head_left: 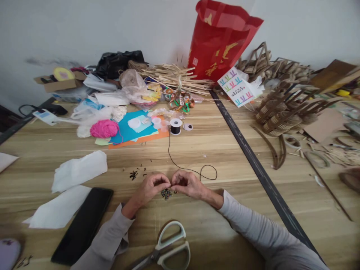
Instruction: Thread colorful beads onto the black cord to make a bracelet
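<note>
Hands pinched together over bead cluster on table.

The left hand (150, 185) and right hand (187, 183) are met fingertip to fingertip, closed on something too small to identify, likely the cord (180, 165). The beads (166, 194) lie just below the fingertips, equally near both. The cord is led away to the spool (176, 126).

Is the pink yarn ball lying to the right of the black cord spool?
No, the pink yarn ball lies left of the black cord spool, on the blue paper.
</note>
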The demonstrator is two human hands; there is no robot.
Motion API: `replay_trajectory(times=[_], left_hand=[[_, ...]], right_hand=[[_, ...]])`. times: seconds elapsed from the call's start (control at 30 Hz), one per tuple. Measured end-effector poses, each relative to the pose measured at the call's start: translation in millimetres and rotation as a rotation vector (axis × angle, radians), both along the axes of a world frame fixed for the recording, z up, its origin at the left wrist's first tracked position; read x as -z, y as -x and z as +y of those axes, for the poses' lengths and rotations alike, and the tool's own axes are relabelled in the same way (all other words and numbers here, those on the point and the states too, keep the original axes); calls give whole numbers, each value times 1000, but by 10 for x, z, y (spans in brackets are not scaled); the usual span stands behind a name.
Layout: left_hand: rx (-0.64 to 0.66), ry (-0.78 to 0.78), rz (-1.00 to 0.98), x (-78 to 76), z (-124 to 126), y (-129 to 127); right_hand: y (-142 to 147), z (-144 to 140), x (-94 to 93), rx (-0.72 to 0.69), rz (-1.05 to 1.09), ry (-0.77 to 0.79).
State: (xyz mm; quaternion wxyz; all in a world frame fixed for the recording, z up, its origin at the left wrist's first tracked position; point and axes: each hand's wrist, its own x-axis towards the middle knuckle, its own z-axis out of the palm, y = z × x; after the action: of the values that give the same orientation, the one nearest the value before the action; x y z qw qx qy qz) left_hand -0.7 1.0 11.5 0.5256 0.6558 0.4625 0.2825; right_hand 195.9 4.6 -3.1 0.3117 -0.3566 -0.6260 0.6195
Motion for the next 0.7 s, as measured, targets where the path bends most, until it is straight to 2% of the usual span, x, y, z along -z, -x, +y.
replay_trajectory(times=[0.17, 0.37, 0.47, 0.57, 0.63, 0.7], left_hand=[[-11, 5, 5, -36, -2, -12], [-37, 7, 1, 43, -12, 7], [-113, -62, -49, -1, -39, -5], [-174, -164, -132, -238, -158, -41], [-80, -123, -218, -495, -321, -69], [108, -16, -197, -781, -542, -88]], right_hand=[[2, 13, 48, -8, 15, -17], [-18, 23, -6, -5, 3, -52], [-28, 33, -10, -8, 7, -69], [-42, 48, -9, 11, 47, -38], [-57, 60, -14, 0, 78, 0], [-77, 76, -16, -40, 104, 27]])
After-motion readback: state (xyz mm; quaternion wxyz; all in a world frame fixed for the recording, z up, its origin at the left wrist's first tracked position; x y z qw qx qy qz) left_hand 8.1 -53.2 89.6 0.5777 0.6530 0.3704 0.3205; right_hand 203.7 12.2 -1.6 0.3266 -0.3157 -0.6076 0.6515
